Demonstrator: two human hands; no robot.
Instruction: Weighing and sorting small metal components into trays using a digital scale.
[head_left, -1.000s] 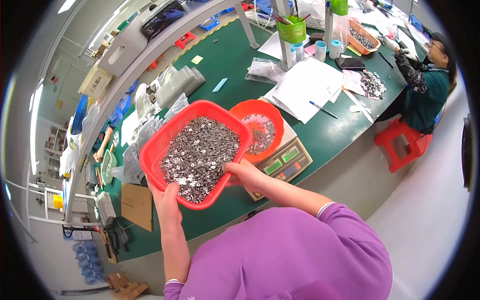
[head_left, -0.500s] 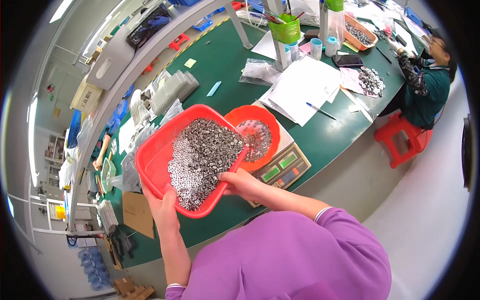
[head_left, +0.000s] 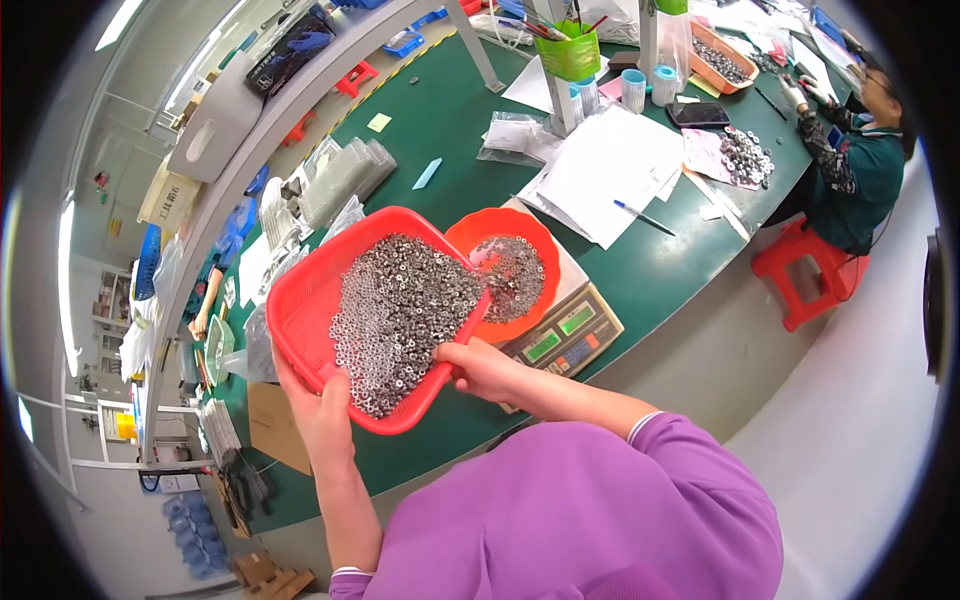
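Note:
Between both hands I hold a red plastic basket (head_left: 303, 318) above the green table. Many small metal nuts (head_left: 405, 310) lie in it, heaped toward its right side, while part of the red bottom shows at the left. My left hand (head_left: 322, 410) grips the near left rim, thumb on top. My right hand (head_left: 480, 368) is closed on the near right rim, thumb over the edge. Just right of the basket, an orange-red bowl (head_left: 548, 255) with more small metal parts rests on a weighing scale (head_left: 570, 335) with two lit green displays. The basket covers the bowl's left edge.
On the green table (head_left: 440, 110) lie white papers (head_left: 610, 185), a blue pen (head_left: 645, 218), a phone (head_left: 698, 115) and clear plastic trays (head_left: 345, 180). A metal shelf post (head_left: 562, 100) rises at the back. At the right a person (head_left: 855, 170) sits by an orange parts bin (head_left: 722, 60).
The basket and my hands have shifted very slightly left. The nuts at the left of the heap look less bright. The seated person's hands have moved.

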